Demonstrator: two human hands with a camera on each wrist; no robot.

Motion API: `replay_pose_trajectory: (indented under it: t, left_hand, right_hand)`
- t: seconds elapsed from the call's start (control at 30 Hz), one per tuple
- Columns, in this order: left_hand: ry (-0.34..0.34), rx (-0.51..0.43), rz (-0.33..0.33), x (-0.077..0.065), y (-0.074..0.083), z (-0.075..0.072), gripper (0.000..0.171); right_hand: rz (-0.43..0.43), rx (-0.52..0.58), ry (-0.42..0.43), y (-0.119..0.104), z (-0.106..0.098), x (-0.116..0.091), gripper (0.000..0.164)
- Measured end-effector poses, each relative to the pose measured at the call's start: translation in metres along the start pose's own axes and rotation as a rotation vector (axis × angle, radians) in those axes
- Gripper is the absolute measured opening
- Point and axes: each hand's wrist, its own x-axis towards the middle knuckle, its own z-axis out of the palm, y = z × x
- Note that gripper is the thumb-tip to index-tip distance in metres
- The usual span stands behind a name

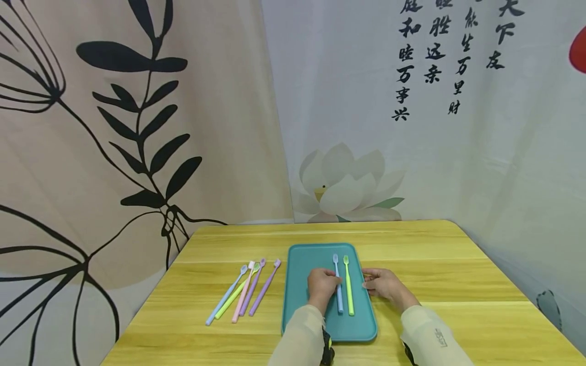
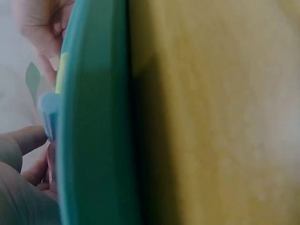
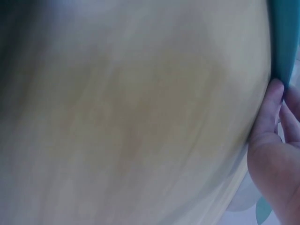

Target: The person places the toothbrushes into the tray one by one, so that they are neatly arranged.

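Note:
A teal tray (image 1: 304,259) lies on the table with two toothbrushes in it, side by side and heads pointing away. My left hand (image 1: 322,287) reaches over the tray and pinches the handle of the blue toothbrush (image 1: 340,301). In the left wrist view the thumb meets that blue handle (image 2: 48,104) near its end. Just right of it lies the yellow-green toothbrush (image 1: 349,291). At the tray's right edge rests my right hand (image 1: 386,285), fingertips against the rim. The right wrist view shows the thumb (image 3: 272,101) on the tray's outer wall.
Left of the tray, several toothbrushes lie in a loose fan: a blue one (image 1: 226,297), a yellow-green one (image 1: 229,301), a pink one (image 1: 241,300) and purple ones (image 1: 265,290). The wooden table (image 1: 458,284) ends at a printed cloth backdrop (image 1: 238,127).

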Motion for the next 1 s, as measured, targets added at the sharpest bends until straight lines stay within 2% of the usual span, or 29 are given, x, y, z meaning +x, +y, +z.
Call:
replay_pose_trajectory:
  t: [0.17,0.43,1.0]
  left_hand:
    - [0.015,0.088,0.047,-0.0025,0.0007,0.0005,0.009]
    - [0.016,0.122,0.108,-0.0052,0.0001,-0.0002,0.008]
    - [-0.032,0.084,0.035,-0.0016,0.0039,-0.0026,0.01]
  right_hand:
    - [-0.001,0.006,-0.007,0.0011,-0.0001,-0.0008,0.052]
    - [0.002,0.016,-0.01,-0.0002,-0.0005,-0.004,0.052]
    - [-0.001,0.014,-0.006,0.0007,-0.0004,-0.003,0.051]
